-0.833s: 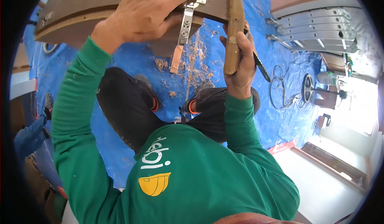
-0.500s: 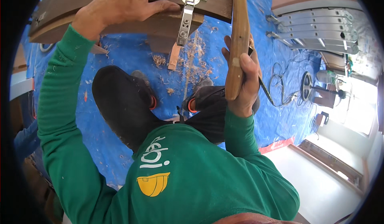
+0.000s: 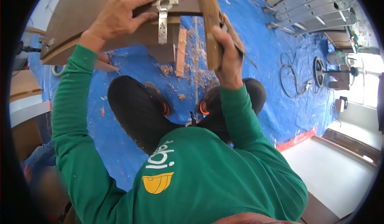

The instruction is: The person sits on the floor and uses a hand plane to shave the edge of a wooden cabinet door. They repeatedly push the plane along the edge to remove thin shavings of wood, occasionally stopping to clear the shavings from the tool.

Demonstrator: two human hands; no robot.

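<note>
Shifted farther from our body since half a second ago, one wooden bar (image 3: 213,40) sits by the right edge of one brown panel (image 3: 86,14), gripped by our right hand (image 3: 231,60); the panel has shifted leftward too. Our left hand (image 3: 118,17) lies flat on it, thumb apart, beside one metal hinge (image 3: 163,22). Around us show two shoes (image 3: 212,90), one wood strip (image 3: 181,52), one ladder (image 3: 310,8) and one blue sheet (image 3: 276,118)

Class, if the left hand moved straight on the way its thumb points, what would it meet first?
Most likely the metal hinge, just ahead of the left hand; depth is unclear from this one view, so the thumb might pass over or under it.
</note>
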